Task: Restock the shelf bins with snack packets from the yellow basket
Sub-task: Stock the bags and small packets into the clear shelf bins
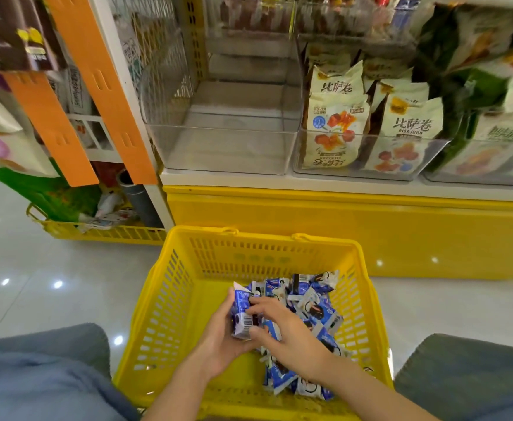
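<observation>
Blue-and-white crinkly snack packets (316,311) lie heaped in the yellow slotted plastic basket (170,314) below the shelf (310,181). I judge this the gathering step: my left hand (218,338) curls round a small stack (242,311), my right hand (285,329) pinches it. Next comes a lift to the clear rigid bin (225,141), keeping the slick stack together.

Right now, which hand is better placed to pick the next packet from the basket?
Right. The right hand sits over the loose packets in the yellow basket, fingers touching the stack; the left hand is full, gripping that stack.
</observation>
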Available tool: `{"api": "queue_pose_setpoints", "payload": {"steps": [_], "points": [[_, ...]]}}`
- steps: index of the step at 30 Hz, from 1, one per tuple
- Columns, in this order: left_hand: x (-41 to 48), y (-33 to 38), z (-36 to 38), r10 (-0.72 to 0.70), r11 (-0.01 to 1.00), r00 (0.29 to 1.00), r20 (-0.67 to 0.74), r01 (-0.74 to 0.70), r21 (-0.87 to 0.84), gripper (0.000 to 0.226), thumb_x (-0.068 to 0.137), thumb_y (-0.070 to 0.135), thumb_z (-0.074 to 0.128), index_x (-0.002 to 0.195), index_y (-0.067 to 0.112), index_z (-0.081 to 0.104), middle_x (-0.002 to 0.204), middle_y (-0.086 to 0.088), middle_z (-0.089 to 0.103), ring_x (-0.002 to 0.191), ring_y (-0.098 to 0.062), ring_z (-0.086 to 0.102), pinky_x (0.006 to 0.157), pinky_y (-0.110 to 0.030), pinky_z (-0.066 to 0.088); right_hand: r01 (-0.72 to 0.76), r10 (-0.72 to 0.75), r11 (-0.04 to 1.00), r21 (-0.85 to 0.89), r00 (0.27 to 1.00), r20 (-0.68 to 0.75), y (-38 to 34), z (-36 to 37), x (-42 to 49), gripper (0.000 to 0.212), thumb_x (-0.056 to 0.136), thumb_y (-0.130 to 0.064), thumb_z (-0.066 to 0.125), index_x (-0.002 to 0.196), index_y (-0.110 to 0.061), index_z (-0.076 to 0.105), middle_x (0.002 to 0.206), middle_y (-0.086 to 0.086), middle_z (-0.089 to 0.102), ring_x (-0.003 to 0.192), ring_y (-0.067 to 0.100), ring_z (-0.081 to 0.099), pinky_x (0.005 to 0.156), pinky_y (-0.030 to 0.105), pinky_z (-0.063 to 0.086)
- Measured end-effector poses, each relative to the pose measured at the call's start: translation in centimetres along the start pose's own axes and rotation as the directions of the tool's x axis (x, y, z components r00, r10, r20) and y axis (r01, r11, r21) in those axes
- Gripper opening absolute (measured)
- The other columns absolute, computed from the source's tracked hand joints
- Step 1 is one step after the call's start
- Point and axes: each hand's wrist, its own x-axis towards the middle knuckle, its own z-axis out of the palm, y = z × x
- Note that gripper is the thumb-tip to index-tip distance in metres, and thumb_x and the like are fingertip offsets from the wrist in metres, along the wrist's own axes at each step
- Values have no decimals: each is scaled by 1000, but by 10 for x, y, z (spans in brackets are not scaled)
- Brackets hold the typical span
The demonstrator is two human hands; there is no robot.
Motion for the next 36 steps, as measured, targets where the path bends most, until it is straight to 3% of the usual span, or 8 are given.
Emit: {"api": "queue_pose_setpoints", "payload": {"steps": [5, 8, 13, 17, 23, 27, 31, 36], "points": [[-3, -2, 3, 110, 970, 994, 16, -111, 214, 40, 75, 30, 70, 109, 9, 64, 87, -3, 74, 83, -21, 71, 71, -40, 57, 1, 15, 991, 137, 993, -117, 15, -6, 9, 18, 96, -22, 49, 105, -34, 60, 110, -18, 59, 103, -2, 56, 87, 13, 43], [-2, -3, 5, 137, 960, 988, -73, -114, 257, 31, 81, 25, 69, 108, 19, 56, 88, 2, 74, 83, -18, 71, 68, -34, 57, -261, 239, 964, -48, 932, -272, 55, -21, 17, 26, 97, -21, 47, 122, -23, 52, 124, -9, 54, 112, 11, 55, 87, 15, 43], [3, -3, -1, 156, 943, 983, -98, -119, 311, 27, 79, 27, 70, 102, 23, 55, 82, 8, 73, 77, -8, 70, 64, -25, 56, -638, 595, 720, -271, 770, -230, 118, -43, 18, 52, 97, -22, 49, 141, -3, 27, 145, 14, 31, 131, 26, 35, 104, 29, 33], [6, -4, -6, 174, 949, 980, -92, -142, 283, 37, 73, 29, 71, 105, 20, 54, 85, 5, 73, 79, -14, 71, 66, -26, 57, -657, 645, 675, -336, 747, -164, 137, -43, 19, 61, 95, -26, 53, 143, -4, 22, 147, 13, 31, 136, 27, 30, 111, 33, 28], [8, -6, -9, 176, 954, 979, -103, -144, 263, 31, 76, 25, 69, 102, 19, 55, 78, 7, 74, 76, -13, 71, 62, -25, 56, -628, 624, 630, -457, 759, -184, 142, -41, 21, 51, 93, -34, 55, 134, -8, 39, 134, 11, 42, 123, 26, 43, 101, 32, 36], [11, -6, -5, 179, 956, 974, -137, -140, 259, 31, 76, 24, 71, 104, 17, 57, 86, -1, 73, 79, -18, 71, 64, -28, 56, -655, 646, 662, -364, 745, -166, 136, -43, 18, 43, 92, -30, 57, 126, -9, 43, 123, 11, 49, 106, 25, 52, 85, 32, 43], [12, -6, 1, 193, 954, 964, -185, -140, 265, 24, 83, 20, 67, 103, 16, 56, 88, -4, 72, 75, -18, 71, 58, -25, 55, -674, 638, 736, -57, 720, -274, 115, -46, 17, 44, 93, -29, 55, 128, -8, 39, 106, 12, 59, 79, 22, 54, 64, 30, 41], [2, 0, 16, 237, 942, 948, -213, -171, 289, 36, 85, 24, 65, 117, 16, 50, 105, -9, 66, 71, -20, 71, 62, -28, 56, -526, 634, 733, 431, 758, -153, 57, -59, 33, 58, 88, -36, 62, 134, -7, 41, 131, 6, 49, 115, 20, 49, 92, 31, 40]]}}
